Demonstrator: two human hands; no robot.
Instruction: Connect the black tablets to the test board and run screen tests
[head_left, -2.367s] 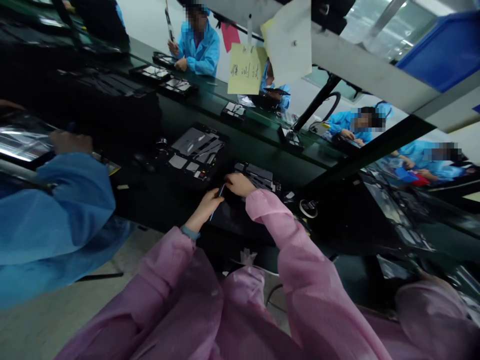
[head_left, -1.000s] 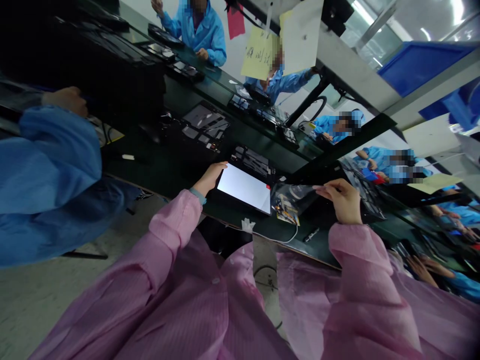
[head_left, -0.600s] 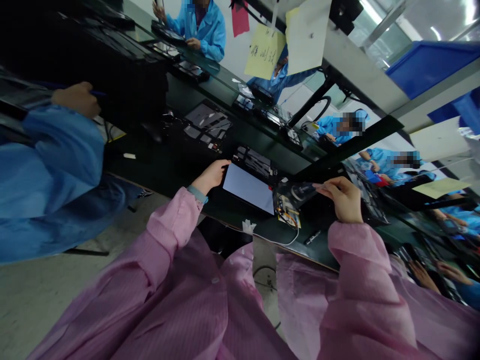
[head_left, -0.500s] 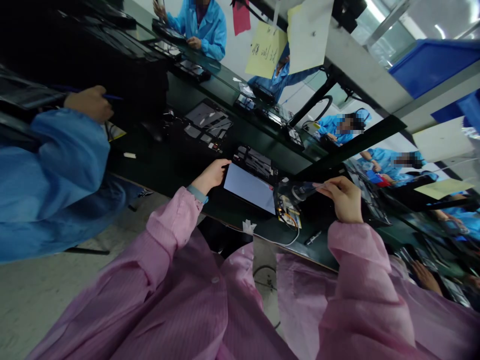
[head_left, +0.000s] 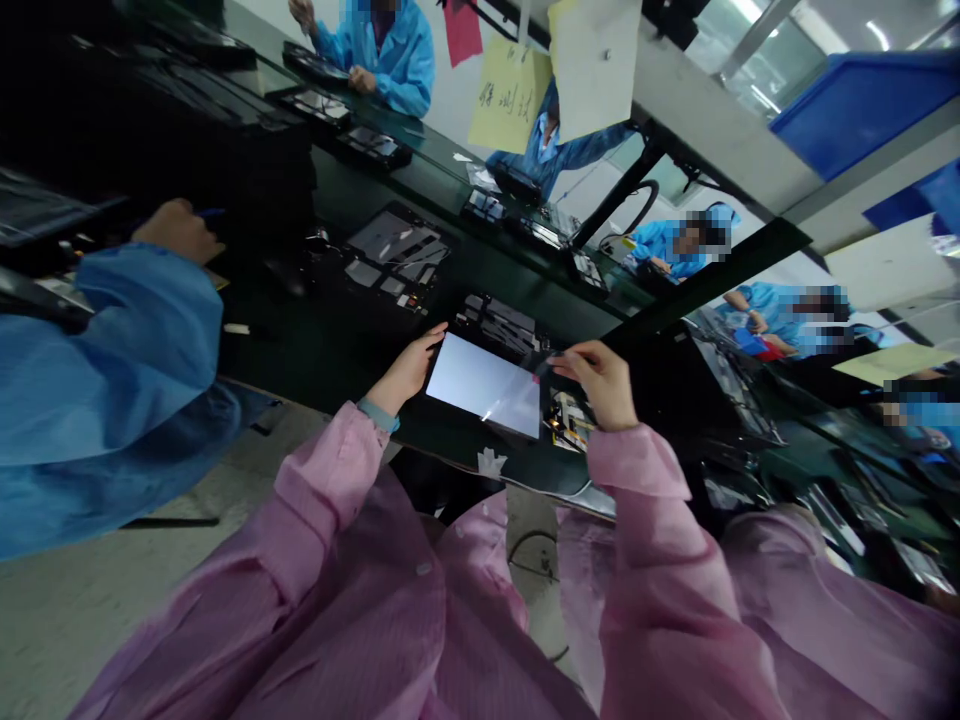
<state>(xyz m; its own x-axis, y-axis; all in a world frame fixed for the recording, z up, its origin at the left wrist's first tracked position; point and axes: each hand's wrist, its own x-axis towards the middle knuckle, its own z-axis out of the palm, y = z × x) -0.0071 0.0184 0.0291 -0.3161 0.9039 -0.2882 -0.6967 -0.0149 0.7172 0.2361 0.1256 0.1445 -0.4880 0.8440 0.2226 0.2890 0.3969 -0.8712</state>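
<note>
A flat panel with a lit white screen lies on the dark bench in front of me. My left hand is closed on its upper left corner, thumb and fingers at the edge. My right hand is past the panel's right end, its fingers pinching a clear film. The film reaches over the right part of the lit screen; whether it touches the glass I cannot tell. Beside the panel's right end, below my right hand, is a small circuit board with yellow parts.
Opened devices with bare inner parts lie behind and left of the panel. A co-worker's blue sleeve is close on the left. Papers hang from the overhead frame. White tape sticks to the bench's front edge.
My right hand has moved left with the clear film, from beyond the panel to its right end, and the film now overlaps the screen. My left hand stays at the corner.
</note>
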